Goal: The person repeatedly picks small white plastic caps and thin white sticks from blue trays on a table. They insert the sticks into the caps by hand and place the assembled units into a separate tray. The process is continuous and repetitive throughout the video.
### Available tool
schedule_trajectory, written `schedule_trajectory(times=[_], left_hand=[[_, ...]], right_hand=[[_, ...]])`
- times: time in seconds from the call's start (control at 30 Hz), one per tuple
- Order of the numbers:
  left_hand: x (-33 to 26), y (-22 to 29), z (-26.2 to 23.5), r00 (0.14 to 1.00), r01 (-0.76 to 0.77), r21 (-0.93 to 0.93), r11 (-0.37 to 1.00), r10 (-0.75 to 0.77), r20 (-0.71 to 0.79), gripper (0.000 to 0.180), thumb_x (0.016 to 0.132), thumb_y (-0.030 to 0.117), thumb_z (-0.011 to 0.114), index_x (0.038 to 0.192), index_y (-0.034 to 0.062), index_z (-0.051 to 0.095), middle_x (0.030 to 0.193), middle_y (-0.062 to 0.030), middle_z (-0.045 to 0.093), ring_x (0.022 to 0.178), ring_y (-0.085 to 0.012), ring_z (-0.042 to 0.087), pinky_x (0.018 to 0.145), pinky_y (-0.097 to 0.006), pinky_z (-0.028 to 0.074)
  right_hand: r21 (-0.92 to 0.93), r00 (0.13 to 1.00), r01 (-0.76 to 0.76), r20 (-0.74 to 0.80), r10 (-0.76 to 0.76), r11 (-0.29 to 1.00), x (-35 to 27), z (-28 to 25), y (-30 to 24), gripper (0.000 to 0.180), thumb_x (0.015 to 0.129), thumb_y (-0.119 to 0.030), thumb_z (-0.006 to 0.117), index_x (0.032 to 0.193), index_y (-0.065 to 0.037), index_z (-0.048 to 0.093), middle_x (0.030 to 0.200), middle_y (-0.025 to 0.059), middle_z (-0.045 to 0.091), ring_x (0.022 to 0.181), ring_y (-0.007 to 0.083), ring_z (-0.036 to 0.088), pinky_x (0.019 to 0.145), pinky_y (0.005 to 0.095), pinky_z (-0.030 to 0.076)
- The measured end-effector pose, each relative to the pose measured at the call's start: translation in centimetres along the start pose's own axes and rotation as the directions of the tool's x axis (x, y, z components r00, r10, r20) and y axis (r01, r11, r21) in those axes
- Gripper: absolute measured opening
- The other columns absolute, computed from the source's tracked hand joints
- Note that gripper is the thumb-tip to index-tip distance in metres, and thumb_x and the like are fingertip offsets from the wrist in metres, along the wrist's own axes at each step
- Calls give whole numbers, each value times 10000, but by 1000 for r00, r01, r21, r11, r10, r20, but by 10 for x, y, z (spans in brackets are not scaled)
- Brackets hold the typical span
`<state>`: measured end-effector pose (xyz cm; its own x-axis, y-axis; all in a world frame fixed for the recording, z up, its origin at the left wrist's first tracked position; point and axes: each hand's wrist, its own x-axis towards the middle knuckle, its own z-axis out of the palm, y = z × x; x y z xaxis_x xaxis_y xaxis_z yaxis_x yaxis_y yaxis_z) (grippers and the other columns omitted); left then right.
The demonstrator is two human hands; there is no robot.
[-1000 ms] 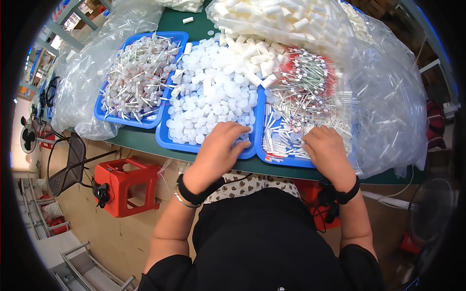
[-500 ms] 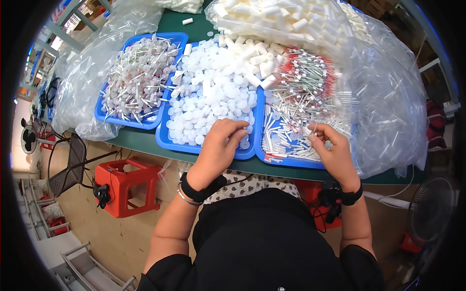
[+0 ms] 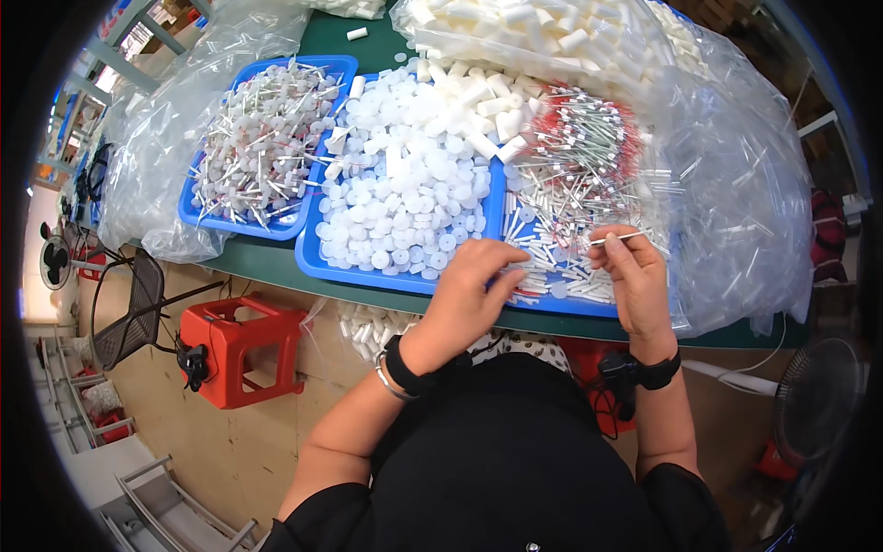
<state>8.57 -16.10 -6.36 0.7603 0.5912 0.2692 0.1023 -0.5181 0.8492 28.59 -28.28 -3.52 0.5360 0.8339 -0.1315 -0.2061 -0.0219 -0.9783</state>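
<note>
– Two hands are above the trays, yes? How do they stand?

– Yes, and they are apart from each other. The right hand [image 3: 637,281] pinches one thin white stick [image 3: 633,236] between thumb and finger. The stick is almost level over the right tray [image 3: 589,309], and its free end points to three o'clock.

– And the left hand [image 3: 467,293]?

– It is at nine o'clock from the right hand, over the near corner where the middle tray [image 3: 368,279] meets the right tray. Its thumb and forefinger are close, but I cannot tell if something is between them.

– Which edges are near?

– At six o'clock from both hands runs the front edge of the green table [image 3: 244,263], with only a narrow green strip before the trays. At two o'clock from the right hand, a clear bag [image 3: 740,207] presses close beside the right tray. At twelve, a heap of red-wired pieces [image 3: 593,138] rises.

– Where is open room?

– Between the hands, above the loose white sticks [image 3: 589,281]. Also at eleven o'clock from the left hand, beyond the white discs [image 3: 395,202], some bare green surface shows.
</note>
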Motion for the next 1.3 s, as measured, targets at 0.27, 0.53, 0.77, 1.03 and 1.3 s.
schedule_trajectory(times=[0.27,0.53,0.77,1.03,1.3], left_hand=[[27,13,40,931,-247,199,948,175,321,149,796,59,654,939,40,691,877,-103,576,858,-288,545,762,-381,459],[41,3,48,925,-273,208,939,196,326,135,771,49,665,902,33,637,841,-121,557,842,-302,561,740,-390,464],[37,27,18,907,412,-551,726,-270,323,203,913,107,632,1098,26,607,854,-22,585,752,-103,559,675,-242,462],[7,17,24,760,512,-810,-285,-290,582,384,996,270,522,1287,20,501,943,-22,582,753,-79,512,663,-199,468],[0,12,28,749,443,-786,-431,-305,588,378,998,275,517,1276,21,482,975,-61,599,783,-86,538,681,-193,497]], right_hand=[[16,1000,9,1,-9,1000,-6,-6,-6,198,953,-134,586,1071,22,617,938,139,674,784,168,673,682,267,542],[92,998,-32,-51,37,995,-10,-23,-5,207,948,-121,587,1091,28,601,947,193,676,777,176,678,677,268,543],[143,1000,2,12,-4,990,-20,-13,-12,172,937,-76,576,1075,25,597,926,197,684,757,178,678,651,270,544],[45,996,33,83,-37,998,-22,10,-10,160,931,-51,585,1072,21,602,924,181,692,768,172,682,671,270,555],[-140,996,72,67,-64,987,-23,16,-6,172,923,-40,606,1081,27,615,938,135,687,805,160,683,701,262,556]])
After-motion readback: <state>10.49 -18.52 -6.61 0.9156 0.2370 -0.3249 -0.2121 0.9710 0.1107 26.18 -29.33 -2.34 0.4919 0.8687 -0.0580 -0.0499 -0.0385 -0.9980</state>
